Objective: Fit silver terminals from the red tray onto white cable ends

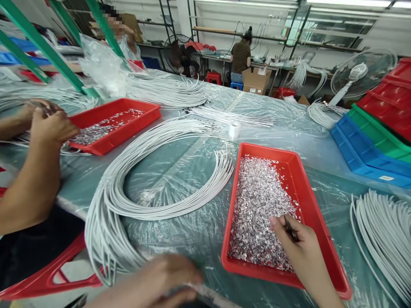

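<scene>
In a rectangular plastic tray [257,273], glittering flakes [260,205], right hand [305,248] above

Nothing is legible, not even the white label [386,178] on the blue tray [349,155].

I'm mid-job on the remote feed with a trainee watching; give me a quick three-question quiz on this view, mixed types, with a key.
1. Multiple choice: what is the camera wearer's right hand over?
A) a cardboard box
B) shiny pieces in a red tray
C) a fan

2. True or false: every tray in the stack at the right is red.

3. Fill in: the looped cables left of that red tray are ____ in colour.

Key:
1. B
2. False; it includes a green tray and a blue tray
3. white
</scene>
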`<state>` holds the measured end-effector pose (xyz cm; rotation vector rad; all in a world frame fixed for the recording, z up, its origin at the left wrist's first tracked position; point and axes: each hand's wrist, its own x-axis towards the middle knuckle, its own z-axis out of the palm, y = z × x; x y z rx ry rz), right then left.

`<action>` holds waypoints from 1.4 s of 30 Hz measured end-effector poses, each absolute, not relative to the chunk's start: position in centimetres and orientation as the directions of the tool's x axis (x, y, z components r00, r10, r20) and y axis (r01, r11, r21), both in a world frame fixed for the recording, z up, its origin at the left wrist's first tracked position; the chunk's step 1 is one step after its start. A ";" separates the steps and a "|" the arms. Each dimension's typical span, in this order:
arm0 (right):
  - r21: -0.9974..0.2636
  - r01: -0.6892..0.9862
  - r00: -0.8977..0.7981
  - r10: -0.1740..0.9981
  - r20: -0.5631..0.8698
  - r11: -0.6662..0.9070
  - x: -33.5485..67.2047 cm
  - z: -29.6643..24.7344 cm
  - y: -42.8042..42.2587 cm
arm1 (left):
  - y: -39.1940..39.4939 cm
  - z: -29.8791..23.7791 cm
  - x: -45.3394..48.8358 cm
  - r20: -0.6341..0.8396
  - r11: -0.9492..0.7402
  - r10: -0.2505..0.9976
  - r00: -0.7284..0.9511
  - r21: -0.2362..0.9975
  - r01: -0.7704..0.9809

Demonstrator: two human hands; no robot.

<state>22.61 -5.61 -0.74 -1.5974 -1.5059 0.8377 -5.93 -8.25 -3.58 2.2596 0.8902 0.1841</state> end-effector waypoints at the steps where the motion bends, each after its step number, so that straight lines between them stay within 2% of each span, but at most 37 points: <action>1: -0.872 0.489 0.081 0.996 0.048 0.003 22.6 -0.7 -5.6 | -6.4 -2.6 -5.7 -0.051 -0.565 0.705 0.707 0.562 0.604; 2: -0.871 0.491 0.073 0.996 0.054 0.011 22.5 -0.7 -5.6 | -4.6 -2.0 -5.3 -0.002 -0.581 0.761 0.649 0.443 0.683; 3: -0.868 0.496 0.067 0.996 0.061 0.019 22.5 -0.6 -5.6 | -2.8 -1.6 -4.6 0.033 -0.559 0.801 0.597 0.396 0.729; 7: -0.850 0.525 0.061 0.995 0.084 0.040 22.4 -0.6 -5.5 | 2.8 -2.1 -0.6 0.107 -0.483 0.874 0.474 0.305 0.821; 12: -0.832 0.552 0.054 0.993 0.102 0.056 22.5 -0.5 -5.5 | 6.1 -3.4 3.1 0.048 -0.395 0.917 0.396 0.242 0.886; 20: -0.844 0.532 0.041 0.994 0.102 0.065 22.3 -0.5 -5.5 | 6.6 -4.1 2.4 -0.058 -0.288 0.950 0.307 0.215 0.933; 26: -0.845 0.531 0.029 0.995 0.097 0.067 22.2 -0.6 -5.5 | 6.9 -4.5 2.0 -0.091 -0.261 0.948 0.304 0.322 0.910; 31: -0.840 0.538 0.009 0.996 0.087 0.068 22.1 -0.7 -5.4 | 6.4 -3.8 1.2 -0.064 -0.273 0.935 0.348 0.495 0.825; 37: -0.850 0.526 0.047 0.998 0.042 0.011 21.7 -0.3 -5.6 | 4.3 -1.4 1.9 0.111 -0.362 0.896 0.431 0.745 0.561; 42: -0.844 0.536 0.070 0.997 0.044 0.000 21.6 -0.6 -6.1 | 2.1 -0.5 2.6 0.106 -0.350 0.818 0.565 0.871 0.344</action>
